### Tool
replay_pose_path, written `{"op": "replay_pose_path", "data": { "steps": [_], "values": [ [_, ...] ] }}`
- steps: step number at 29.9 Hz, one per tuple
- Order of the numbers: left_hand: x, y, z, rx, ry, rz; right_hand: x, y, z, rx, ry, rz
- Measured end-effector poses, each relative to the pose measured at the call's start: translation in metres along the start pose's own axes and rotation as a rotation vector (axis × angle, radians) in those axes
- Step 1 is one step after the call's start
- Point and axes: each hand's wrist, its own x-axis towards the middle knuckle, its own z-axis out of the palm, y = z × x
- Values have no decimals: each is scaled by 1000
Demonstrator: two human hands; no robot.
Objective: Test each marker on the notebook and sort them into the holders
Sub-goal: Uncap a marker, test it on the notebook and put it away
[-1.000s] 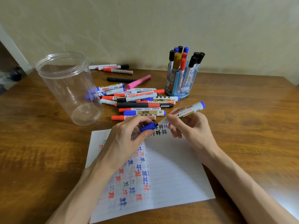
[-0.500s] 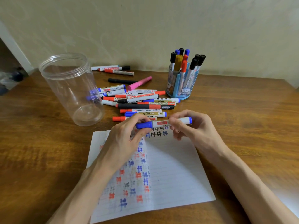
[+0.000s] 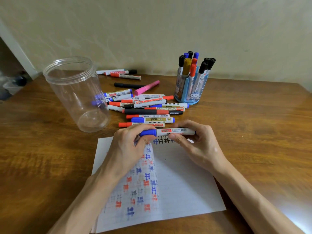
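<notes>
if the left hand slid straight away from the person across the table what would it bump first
Probably the red-capped marker at the near edge of the loose pile, lying just beyond the left hand; the gap is hard to judge.

Pale cream wall (image 3: 152,27), glossy brown wooden table (image 3: 253,132)

Soft, even indoor light here, a bit dim and warm. Bright glare flares on the counter (image 3: 298,215) at the lower right, and the hands throw only faint shadows onto the paper (image 3: 185,183). Wide-angle bending curves the edges; far left corner is murky and soft.
</notes>
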Motion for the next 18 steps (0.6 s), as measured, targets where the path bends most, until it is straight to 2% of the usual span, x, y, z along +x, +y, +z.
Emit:
{"op": "replay_pose_path", "data": {
  "steps": [7,13,18],
  "values": [
    [0,1,0,14,9,-10,-1,5,9,-80,63,-20],
    [-1,-1,-4,-20,-39,-33,0,4,11,-8,24,4],
    [8,7,-7,-210,-38,-131,11,3,6,48,69,-37]
  ]
}}
